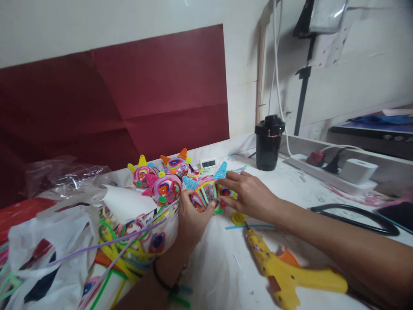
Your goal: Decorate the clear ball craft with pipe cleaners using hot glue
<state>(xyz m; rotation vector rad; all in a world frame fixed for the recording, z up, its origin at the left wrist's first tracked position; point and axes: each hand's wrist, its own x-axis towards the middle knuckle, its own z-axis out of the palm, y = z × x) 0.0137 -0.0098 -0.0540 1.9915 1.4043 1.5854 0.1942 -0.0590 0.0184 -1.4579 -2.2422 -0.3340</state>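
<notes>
A ball-shaped figure (206,193) covered in coloured pipe-cleaner strips, with light blue horns, sits between both hands at the middle of the table. My left hand (193,217) wraps its fingers round the figure's left and lower side. Against its right side, my right hand (247,191) presses its bent fingers and thumb. Similar horned figures stand just behind and to the left, one pink (166,188), one with orange horns (177,165) and one with yellow horns (142,175). A yellow glue gun (284,267) lies below my right forearm, its nozzle near a yellow coil (238,218).
A black cup (268,144) and a small digital display (208,163) stand behind the hands. On the right are a white power strip (332,176) and a black cable loop (355,215). Plastic bags (67,241) and loose pipe cleaners (125,254) cover the left side.
</notes>
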